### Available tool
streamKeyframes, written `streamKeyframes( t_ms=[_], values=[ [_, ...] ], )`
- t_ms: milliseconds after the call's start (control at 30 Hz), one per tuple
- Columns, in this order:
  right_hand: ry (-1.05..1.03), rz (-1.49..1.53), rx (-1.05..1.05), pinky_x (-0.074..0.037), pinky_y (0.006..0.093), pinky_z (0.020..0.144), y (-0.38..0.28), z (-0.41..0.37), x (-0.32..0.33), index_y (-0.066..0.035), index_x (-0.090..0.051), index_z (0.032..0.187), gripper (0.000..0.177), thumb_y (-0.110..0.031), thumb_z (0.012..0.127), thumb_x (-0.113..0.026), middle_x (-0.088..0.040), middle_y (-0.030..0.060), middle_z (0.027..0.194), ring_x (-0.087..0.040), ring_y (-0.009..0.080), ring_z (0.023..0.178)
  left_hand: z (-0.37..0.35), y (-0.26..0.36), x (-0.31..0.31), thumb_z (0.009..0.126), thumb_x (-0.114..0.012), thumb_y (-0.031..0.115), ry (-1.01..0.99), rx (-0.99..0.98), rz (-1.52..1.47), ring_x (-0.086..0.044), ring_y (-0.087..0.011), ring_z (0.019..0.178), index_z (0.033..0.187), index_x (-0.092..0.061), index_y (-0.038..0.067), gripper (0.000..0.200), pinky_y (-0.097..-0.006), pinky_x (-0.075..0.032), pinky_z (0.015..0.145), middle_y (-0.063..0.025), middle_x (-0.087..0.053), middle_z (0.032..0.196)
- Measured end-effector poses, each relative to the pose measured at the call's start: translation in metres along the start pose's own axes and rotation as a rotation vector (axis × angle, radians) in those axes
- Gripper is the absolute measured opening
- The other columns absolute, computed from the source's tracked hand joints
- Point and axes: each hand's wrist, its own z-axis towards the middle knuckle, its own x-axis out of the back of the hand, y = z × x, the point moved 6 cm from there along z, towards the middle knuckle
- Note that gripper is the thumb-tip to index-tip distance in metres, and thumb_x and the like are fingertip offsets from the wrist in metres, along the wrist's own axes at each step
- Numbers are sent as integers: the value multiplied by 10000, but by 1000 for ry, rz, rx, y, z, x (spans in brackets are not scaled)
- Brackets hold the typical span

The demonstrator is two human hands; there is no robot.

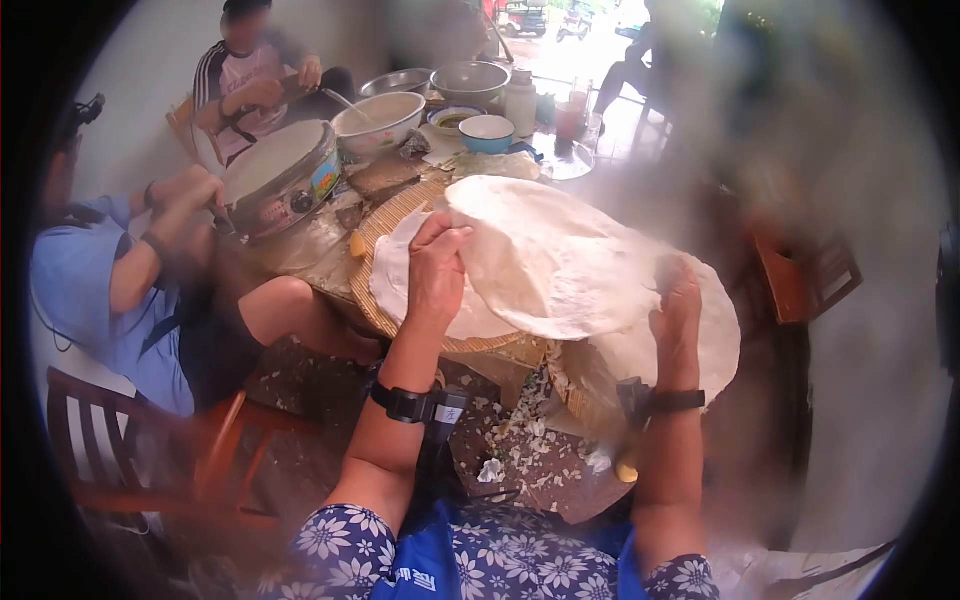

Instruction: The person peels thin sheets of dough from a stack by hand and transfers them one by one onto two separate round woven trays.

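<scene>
A large, thin round flatbread (560, 260) is stretched between my two hands, tilted and held up above the woven round mat (372, 250). My left hand (438, 265) pinches its left edge, thumb on top. On the other side, my right hand (678, 290) has its fingers closed at the right edge. Another pale flatbread (393, 275) lies on the mat under my left hand. Below and behind my right hand, a further pale sheet (715, 320) hangs out past the mat's right side.
At left, a person in blue (80, 265) sits by a round griddle (275, 165); another person (245, 80) sits behind it. A white basin (378, 125), a metal bowl (470, 80) and a blue bowl (487, 135) stand at the back. Scraps (530, 425) litter the floor. A wooden chair (230, 450) stands front left.
</scene>
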Motion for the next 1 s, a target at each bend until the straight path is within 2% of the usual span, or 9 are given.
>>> streamKeyframes(
  t_ms=[67, 133, 167, 200, 267, 533, 733, 900, 1000],
  values=[
    [-11, 167, -97, -446, 227, 631, 37, 5, -31, -36, -539, 882, 30, -32, 852, -536, -590, 54, 793, -544, 121, 683, -2, 25, 38, 789, -508, -35, 48, -59, 13, -590, -150, 875, 887, -588, 4, 132, -278, -466, 836, -73, -617, 907],
    [-205, -112, 49, -488, 283, 581, 67, 0, -57, -46, -524, 879, 18, -56, 865, -519, -596, 89, 794, -569, 166, 642, -6, 37, 83, 778, -496, -17, 142, -85, 85, -580, -167, 922, 896, -567, 10, 141, -305, -459, 875, -72, -608, 933],
    [-229, 2, -100, -492, 296, 564, 86, -5, -64, -43, -512, 875, 17, -58, 866, -508, -592, 98, 786, -570, 177, 625, -7, 36, 110, 792, -494, -6, 214, -90, 109, -594, -166, 892, 919, -560, 18, 145, -307, -486, 832, -71, -609, 924],
    [-252, 116, -252, -495, 309, 547, 98, -13, -76, -40, -501, 871, 19, -59, 868, -498, -589, 107, 778, -571, 187, 609, -9, 26, 135, 798, -493, -4, 272, -10, 152, -600, -167, 874, 930, -558, 20, 149, -306, -496, 812, -70, -609, 922],
    [-186, 23, -284, -456, 305, 533, 108, -23, -91, 12, -535, 845, 115, -90, 859, -485, -564, 106, 697, -546, 195, 571, -14, 6, 187, 809, -490, 0, 388, 158, 231, -611, -168, 839, 950, -553, 24, 157, -304, -517, 773, -69, -608, 918],
    [-251, -190, -284, -502, 323, 529, 115, -21, -104, -11, -491, 920, 78, -55, 867, -455, -563, 102, 725, -581, 209, 602, -10, -4, 230, 797, -479, -13, 524, 154, 444, -604, -180, 766, 979, -502, 10, 185, -313, -542, 671, -85, -587, 888],
    [-285, -207, -206, -544, 332, 620, 116, -26, -110, -17, -512, 978, 136, -67, 872, -442, -588, 93, 853, -610, 199, 713, -13, -6, 235, 756, -499, -58, 629, 145, 262, -561, -169, 829, 1045, -485, -22, 292, -281, -481, 724, -113, -561, 970],
    [-358, -260, -143, -557, 331, 653, 128, -22, -100, -20, -520, 1026, 185, -69, 863, -447, -599, 93, 937, -619, 183, 776, -15, 7, 217, 774, -464, -75, 626, 6, 441, -550, -172, 958, 1156, -460, -32, 384, -277, -439, 858, -113, -554, 1070],
    [-257, -205, -297, -550, 315, 623, 117, -25, -102, -7, -495, 1084, 245, -68, 851, -452, -596, 82, 926, -613, 173, 754, -10, 2, 221, 786, -443, -74, 600, -51, 493, -541, -169, 1009, 1195, -450, -37, 411, -275, -414, 907, -105, -550, 1123]
  ],
)
